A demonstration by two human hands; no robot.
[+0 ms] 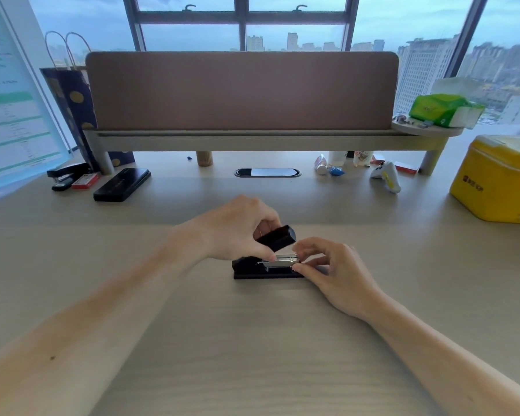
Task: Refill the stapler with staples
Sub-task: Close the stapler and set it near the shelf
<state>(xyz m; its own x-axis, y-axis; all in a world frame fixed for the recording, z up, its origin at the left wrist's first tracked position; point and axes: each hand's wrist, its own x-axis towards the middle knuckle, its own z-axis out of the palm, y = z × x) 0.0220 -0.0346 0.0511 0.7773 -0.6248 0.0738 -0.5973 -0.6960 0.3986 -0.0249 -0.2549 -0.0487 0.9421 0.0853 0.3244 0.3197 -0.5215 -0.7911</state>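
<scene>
The right hand (333, 271) has its fingers (308, 261) pinched at the front end of the stapler's open metal magazine (279, 261). They seem to be closed on a strip of staples, though it is too small and blurred to be sure. The left hand (237, 232) grips the black top cover (275, 239), fingers clenched around it, holding it tilted up and clear of the channel.

The stapler (264, 268) sits on the tabletop (252, 340) in the middle of the view, its base flat, its long axis running left to right across the person. The hinge end lies to the left under the left hand, and the open mouth of the magazine points right, straight at the right fingertips. So the right hand is the nearer one to the loading end, and I judge that the coming move is a slide leftward along that axis, with the strip kept in line with the channel.

A second stapler (66, 175) and a small red box (85, 180) lie well apart at the far left.
</scene>
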